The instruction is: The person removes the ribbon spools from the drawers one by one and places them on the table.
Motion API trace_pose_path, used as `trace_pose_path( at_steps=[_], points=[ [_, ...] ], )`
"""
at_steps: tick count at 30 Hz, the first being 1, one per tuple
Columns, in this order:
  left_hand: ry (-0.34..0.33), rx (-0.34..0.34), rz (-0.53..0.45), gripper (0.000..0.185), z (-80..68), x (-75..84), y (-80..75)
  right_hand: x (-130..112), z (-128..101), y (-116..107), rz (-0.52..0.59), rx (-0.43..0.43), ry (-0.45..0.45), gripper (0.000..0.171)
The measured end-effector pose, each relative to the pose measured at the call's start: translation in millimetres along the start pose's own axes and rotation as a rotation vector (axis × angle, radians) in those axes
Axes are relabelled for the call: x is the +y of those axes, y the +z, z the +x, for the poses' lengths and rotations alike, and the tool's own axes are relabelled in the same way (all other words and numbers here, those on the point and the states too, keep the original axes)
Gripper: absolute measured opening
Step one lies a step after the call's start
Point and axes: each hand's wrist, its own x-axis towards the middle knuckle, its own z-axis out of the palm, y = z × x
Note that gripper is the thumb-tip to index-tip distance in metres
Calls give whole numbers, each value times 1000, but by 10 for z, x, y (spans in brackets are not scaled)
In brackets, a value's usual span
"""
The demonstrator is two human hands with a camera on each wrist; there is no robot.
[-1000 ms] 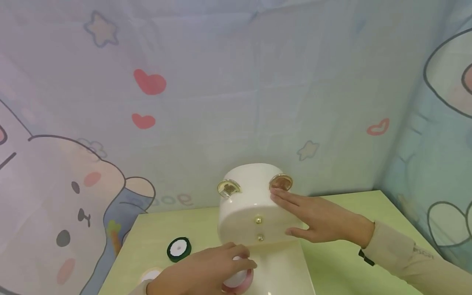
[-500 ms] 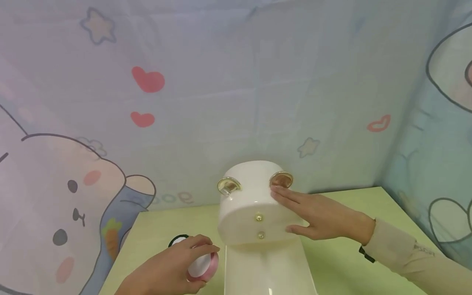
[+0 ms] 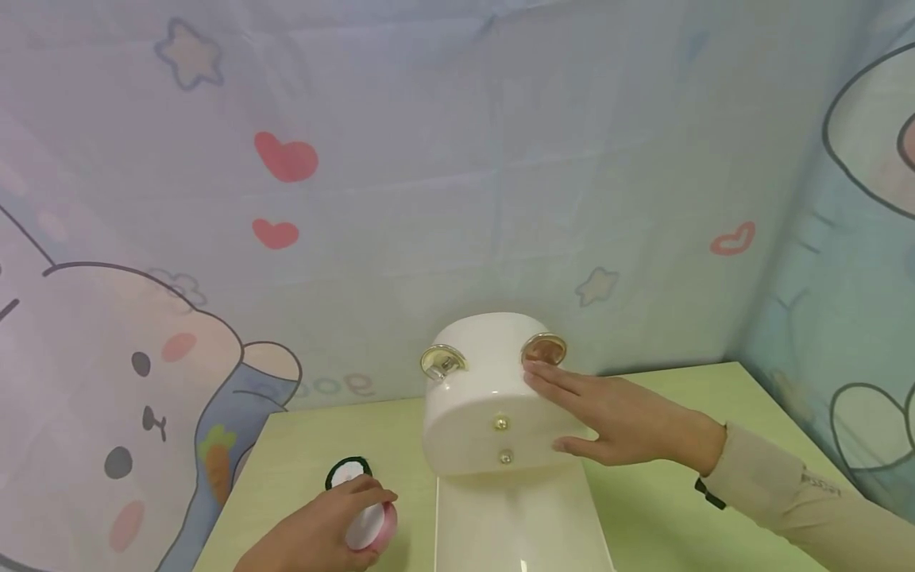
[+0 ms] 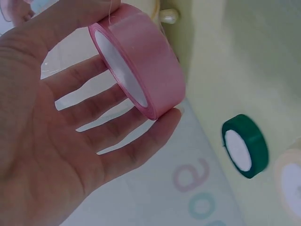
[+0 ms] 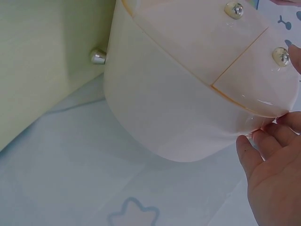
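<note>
Left grip pinched between thumb and fingers on the pink ribbon roll, now drawn left and down from the open white drawer toward the green ribbon roll on the surface; roll lifted clear, out of the drawer. Right grip flat, fingers straight, unchanged, pressed against the side of the white drawer box, steadying it; drawer open below.

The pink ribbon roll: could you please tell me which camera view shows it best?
The left wrist view: the pink ribbon roll fills the frame, pinched by the left hand, its white core and satin band clear. The head view shows it small, half covered by fingers. The right wrist view misses it, showing only the white box.
</note>
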Motion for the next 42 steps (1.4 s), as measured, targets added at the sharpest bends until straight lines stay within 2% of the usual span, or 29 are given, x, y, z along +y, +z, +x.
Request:
trace_pose_path(
  at_steps=[6,11,14,18,20,24,28,30,31,37,39,42],
  points=[
    [-103,-65,-27,52,0,-165,163,9,-4,1,-10,20,-14,82],
    [-115,-91,-32,61,14,-292,272,9,-13,2,-9,11,-9,83],
    [-98,-104,-13,67,36,-356,335,6,-17,4,-4,2,1,84],
    [-57,-105,86,68,66,-467,447,3,-19,3,-1,-6,8,84],
    [-18,-101,131,66,77,-587,537,6,-19,3,1,-5,7,83],
    [22,-92,132,72,78,-752,662,7,-13,2,13,-12,10,83],
    [1,-98,138,75,94,-707,661,3,-8,1,18,-17,13,84],
    [14,-93,155,72,108,-755,706,0,-10,2,16,-13,11,84],
    [-1,-97,143,74,120,-792,737,-1,-10,3,16,-11,9,83],
    [-14,-137,135,83,194,-1397,1151,-10,-16,3,15,-5,9,82],
    [2,-135,139,83,213,-1514,1229,-7,-16,2,9,-2,8,82],
    [13,-130,145,82,232,-1597,1290,0,-12,0,0,3,2,83]
  ],
)
